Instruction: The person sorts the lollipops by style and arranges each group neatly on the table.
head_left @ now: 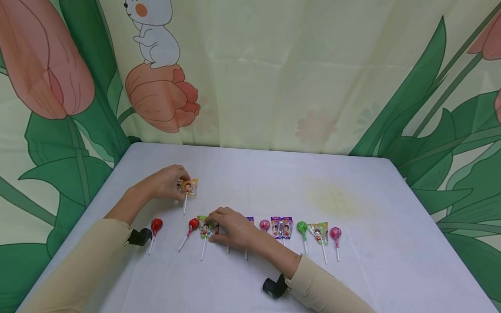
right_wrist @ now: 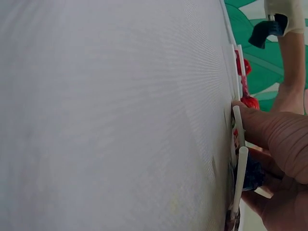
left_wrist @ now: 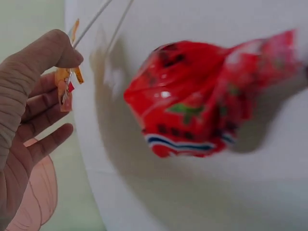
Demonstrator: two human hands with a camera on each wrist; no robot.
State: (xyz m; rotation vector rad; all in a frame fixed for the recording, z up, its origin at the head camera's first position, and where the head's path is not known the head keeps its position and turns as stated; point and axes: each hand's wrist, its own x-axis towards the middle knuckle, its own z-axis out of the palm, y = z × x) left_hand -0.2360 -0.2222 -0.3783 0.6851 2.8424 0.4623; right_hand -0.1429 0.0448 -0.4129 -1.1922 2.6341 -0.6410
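Observation:
My left hand (head_left: 167, 182) pinches a lollipop in a flat orange-yellow wrapper (head_left: 189, 187), its white stick pointing toward me. In the left wrist view, thumb and fingers hold that wrapper (left_wrist: 63, 86) beside the table edge. My right hand (head_left: 236, 227) grips the right side of a green-wrapped lollipop (head_left: 204, 228) in the row, thumb and fingertips around it. Beneath the right hand, a dark blue lollipop (right_wrist: 253, 173) shows in the right wrist view. A red lollipop (head_left: 156, 225) lies below my left wrist, and another red lollipop (head_left: 193, 224) lies left of the green-wrapped one.
Rightward along the row lie a pink lollipop (head_left: 265, 224), a purple-wrapped one (head_left: 282, 227), a green one (head_left: 302, 227), another green-wrapped one (head_left: 318, 231) and a dark pink one (head_left: 335, 233). The white tablecloth (head_left: 372, 195) has a yellowish stain. A printed curtain (head_left: 266, 87) hangs behind.

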